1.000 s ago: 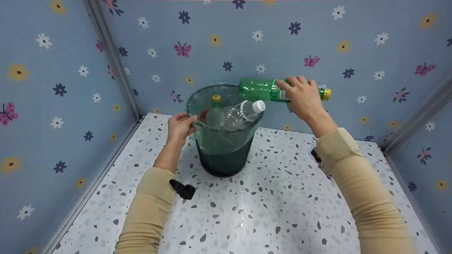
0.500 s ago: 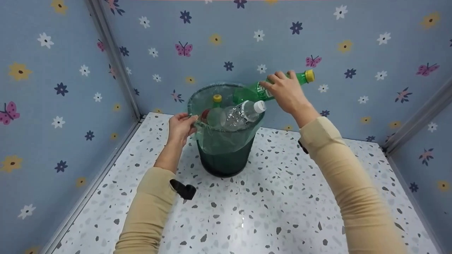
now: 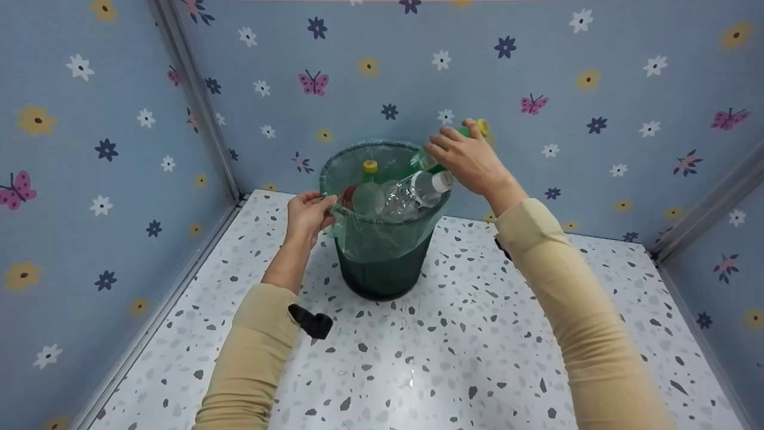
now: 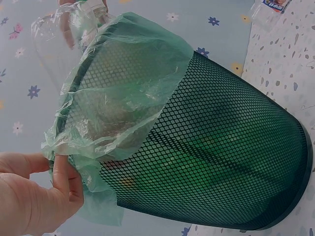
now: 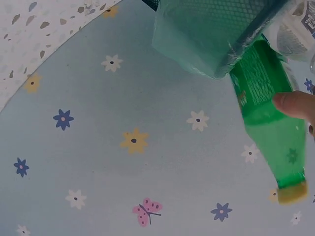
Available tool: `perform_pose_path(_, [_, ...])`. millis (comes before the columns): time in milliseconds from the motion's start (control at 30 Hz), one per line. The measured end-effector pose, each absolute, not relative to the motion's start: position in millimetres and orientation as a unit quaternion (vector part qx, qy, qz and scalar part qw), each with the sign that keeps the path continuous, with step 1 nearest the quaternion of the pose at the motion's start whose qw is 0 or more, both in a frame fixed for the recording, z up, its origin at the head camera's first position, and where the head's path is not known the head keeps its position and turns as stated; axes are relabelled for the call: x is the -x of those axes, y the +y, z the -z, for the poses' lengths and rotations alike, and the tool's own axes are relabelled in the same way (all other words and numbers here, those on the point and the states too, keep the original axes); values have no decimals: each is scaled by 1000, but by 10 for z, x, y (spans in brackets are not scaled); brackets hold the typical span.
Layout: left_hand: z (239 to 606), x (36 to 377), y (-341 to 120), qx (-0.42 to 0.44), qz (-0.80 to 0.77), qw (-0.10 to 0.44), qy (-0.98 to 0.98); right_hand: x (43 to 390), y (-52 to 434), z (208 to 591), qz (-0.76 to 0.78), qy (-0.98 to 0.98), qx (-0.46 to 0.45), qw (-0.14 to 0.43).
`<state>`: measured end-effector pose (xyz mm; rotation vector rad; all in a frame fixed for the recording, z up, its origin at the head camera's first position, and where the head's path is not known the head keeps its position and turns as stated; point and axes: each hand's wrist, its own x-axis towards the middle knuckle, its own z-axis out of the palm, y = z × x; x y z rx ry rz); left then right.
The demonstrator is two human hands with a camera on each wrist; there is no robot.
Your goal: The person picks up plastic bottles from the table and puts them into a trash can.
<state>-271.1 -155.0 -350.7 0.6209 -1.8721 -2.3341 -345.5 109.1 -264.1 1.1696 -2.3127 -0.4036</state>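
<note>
A dark wire-mesh bin [image 3: 382, 278] stands on the speckled floor, lined with a thin green plastic bag [image 4: 133, 88] folded over its rim. At the rim's left side, my left hand [image 3: 307, 218] pinches the bag's edge between thumb and fingers. My right hand [image 3: 468, 158] grips a green plastic bottle [image 5: 268, 108] with a yellow cap, tilted with its base inside the bin's mouth at the back right. Inside the bin lie a clear bottle [image 3: 412, 194] with a white cap, leaning out over the rim, and another yellow-capped bottle [image 3: 370, 170], mostly hidden by the liner.
A blue flowered wall [image 3: 382, 71] rises close behind the bin, with a second panel [image 3: 89, 179] on the left. White speckled floor [image 3: 465, 346] spreads in front. Part of a clear packet [image 4: 270, 10] with a printed label shows at the left wrist view's top right.
My right hand has moved left with the green bottle, which has tipped from nearly level to slanting base-down into the bin. My left hand keeps its hold on the bag's edge.
</note>
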Motion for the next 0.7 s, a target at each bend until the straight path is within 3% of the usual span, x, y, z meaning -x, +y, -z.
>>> perform_pose_path(333, [3507,2730,-1538,-212,763,41,-609,3455,1313,2753,15,-860,-405,311])
perform_pose_path(700, [3494,2729,-1526,-219,752,45,-620,3314,1764,3070,-127,-893,-309,303])
